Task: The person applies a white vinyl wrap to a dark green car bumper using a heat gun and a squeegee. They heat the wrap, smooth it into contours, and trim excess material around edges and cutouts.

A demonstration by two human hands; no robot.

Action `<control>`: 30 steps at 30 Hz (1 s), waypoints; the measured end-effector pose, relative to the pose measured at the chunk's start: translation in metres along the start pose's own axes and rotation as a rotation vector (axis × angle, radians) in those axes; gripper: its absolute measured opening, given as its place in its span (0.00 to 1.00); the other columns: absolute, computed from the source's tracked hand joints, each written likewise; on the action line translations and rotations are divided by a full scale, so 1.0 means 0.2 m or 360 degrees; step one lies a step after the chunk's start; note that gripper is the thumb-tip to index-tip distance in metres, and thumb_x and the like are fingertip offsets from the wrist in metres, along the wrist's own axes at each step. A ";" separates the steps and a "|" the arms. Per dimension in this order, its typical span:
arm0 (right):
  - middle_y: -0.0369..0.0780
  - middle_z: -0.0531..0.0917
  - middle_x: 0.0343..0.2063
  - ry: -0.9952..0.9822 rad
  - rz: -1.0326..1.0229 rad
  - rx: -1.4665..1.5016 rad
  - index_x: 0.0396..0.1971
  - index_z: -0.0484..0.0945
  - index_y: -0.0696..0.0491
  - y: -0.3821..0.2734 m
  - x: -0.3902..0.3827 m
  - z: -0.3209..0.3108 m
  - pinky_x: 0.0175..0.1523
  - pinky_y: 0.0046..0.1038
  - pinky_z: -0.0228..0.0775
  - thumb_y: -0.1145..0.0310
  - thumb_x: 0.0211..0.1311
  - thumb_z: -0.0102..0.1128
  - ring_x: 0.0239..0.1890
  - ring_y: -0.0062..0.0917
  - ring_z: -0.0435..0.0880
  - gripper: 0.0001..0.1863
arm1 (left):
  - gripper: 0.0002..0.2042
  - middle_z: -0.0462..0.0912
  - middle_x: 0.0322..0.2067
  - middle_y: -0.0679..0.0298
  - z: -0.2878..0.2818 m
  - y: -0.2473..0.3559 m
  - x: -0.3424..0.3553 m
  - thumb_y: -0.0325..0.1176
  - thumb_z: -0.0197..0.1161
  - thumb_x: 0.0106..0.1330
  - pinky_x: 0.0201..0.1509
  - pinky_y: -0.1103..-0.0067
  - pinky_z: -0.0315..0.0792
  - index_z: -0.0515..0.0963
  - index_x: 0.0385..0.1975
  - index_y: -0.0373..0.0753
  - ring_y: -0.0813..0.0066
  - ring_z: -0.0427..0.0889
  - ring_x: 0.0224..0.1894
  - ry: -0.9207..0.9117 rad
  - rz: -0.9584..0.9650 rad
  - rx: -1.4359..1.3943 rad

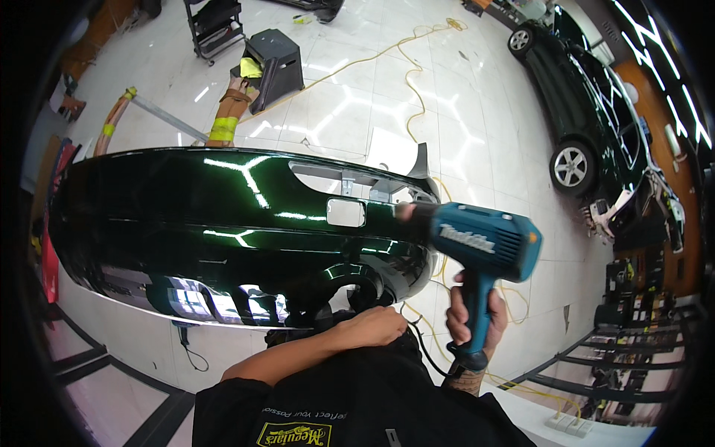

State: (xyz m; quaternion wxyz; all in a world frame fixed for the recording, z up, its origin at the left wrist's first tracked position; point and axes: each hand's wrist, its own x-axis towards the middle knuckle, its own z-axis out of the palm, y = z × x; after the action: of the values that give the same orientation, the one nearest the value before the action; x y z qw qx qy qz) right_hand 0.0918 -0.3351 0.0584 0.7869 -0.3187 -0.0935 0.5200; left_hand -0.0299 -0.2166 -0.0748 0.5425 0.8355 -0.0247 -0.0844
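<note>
My right hand is wrapped round the handle of a teal heat gun. The gun's dark nozzle points left at the end of a glossy dark green car bumper, close to a rectangular cutout; its tip is blurred. My left hand is closed beside the near lower edge of the bumper, by a round opening. Whatever its fingers hold, if anything, is hidden. From the gun's grip a black cord loops down to the left.
A padded stand with yellow tape shows behind the bumper, near a black stool-like box and a black cart. Yellow cable runs over the tiled floor. A dark car is at right, a power strip at lower right.
</note>
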 end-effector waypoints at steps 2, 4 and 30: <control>0.44 0.72 0.23 0.0001 0.0113 -0.0019 0.56 0.62 0.68 0.05 0.03 0.04 0.16 0.21 0.67 0.51 0.68 0.50 0.12 0.24 0.71 0.33 | 0.08 0.84 0.33 0.49 -0.06 -0.06 -0.07 0.29 0.58 0.62 0.44 0.64 0.76 0.80 0.37 0.34 0.50 0.84 0.39 -0.0008 0.0033 -0.0091; 0.46 0.73 0.22 -0.0015 0.0138 -0.0189 0.55 0.63 0.68 0.07 0.06 0.06 0.17 0.21 0.68 0.51 0.67 0.53 0.12 0.24 0.72 0.33 | 0.06 0.84 0.30 0.51 -0.14 -0.08 -0.14 0.29 0.59 0.60 0.42 0.64 0.76 0.80 0.33 0.35 0.51 0.84 0.36 0.0138 0.0036 -0.0068; 0.45 0.71 0.19 -0.0015 -0.0097 -0.0263 0.56 0.61 0.68 0.07 0.11 -0.01 0.14 0.24 0.68 0.55 0.55 0.53 0.10 0.26 0.71 0.36 | 0.09 0.83 0.23 0.56 -0.85 -0.14 -0.06 0.29 0.61 0.64 0.21 0.78 0.73 0.80 0.31 0.26 0.73 0.81 0.17 0.1491 -0.0443 -0.0035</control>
State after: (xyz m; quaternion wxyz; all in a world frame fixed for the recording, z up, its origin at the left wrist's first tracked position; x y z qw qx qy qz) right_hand 0.0916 -0.3120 0.0435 0.7729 -0.3771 -0.1495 0.4879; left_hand -0.0153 -0.0498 -0.0309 0.4875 0.7732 0.3350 0.2288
